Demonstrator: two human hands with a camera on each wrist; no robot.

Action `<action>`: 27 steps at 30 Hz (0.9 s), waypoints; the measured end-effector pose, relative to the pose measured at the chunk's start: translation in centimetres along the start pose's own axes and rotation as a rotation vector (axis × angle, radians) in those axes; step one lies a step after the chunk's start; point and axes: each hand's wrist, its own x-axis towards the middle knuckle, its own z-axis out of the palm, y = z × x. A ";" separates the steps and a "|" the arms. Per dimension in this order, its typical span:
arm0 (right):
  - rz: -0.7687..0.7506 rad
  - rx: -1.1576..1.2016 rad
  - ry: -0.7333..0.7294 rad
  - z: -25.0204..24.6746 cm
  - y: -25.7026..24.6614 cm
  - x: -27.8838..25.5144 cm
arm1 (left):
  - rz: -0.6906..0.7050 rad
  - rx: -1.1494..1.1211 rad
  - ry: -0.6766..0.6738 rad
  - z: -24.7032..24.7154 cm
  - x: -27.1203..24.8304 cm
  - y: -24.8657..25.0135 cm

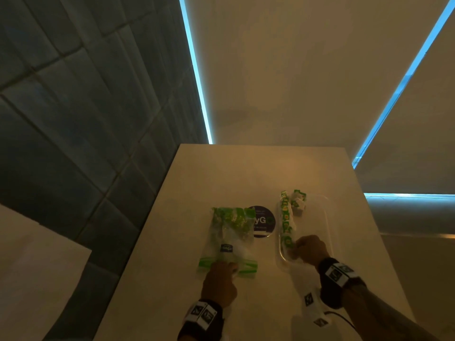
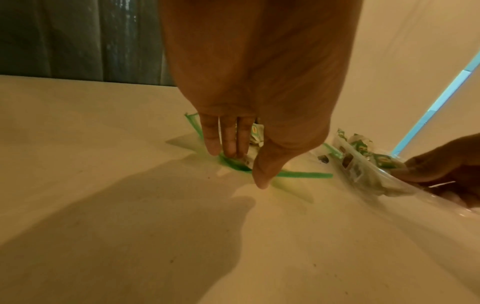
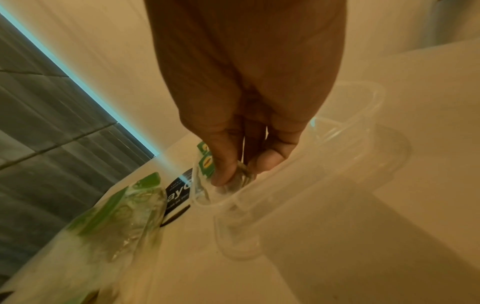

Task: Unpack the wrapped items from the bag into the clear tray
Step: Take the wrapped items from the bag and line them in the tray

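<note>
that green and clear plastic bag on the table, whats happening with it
A person is emptying it. Their left hand presses the green-edged clear plastic bag flat at its mouth, while the right hand sets a long strip of green-and-white wrapped items into the clear plastic tray. More wrapped pieces remain inside the bag.

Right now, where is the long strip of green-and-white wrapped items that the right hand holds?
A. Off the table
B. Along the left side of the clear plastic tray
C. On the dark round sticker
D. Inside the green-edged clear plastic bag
B: the right hand pinches the near end of the long strip of green-and-white wrapped items, which lies along the left wall of the clear plastic tray.
</note>
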 end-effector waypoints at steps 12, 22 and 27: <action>0.047 0.109 0.101 0.7 0.0 -0.3 | -0.109 -0.019 0.022 1.5 1.2 1.2; -0.435 0.073 -0.454 4.3 -2.1 -8.6 | -0.238 -0.607 0.103 0.1 0.3 1.5; -0.328 0.159 -0.354 7.8 -2.3 -9.6 | -0.321 -0.993 0.025 -1.6 -0.7 1.5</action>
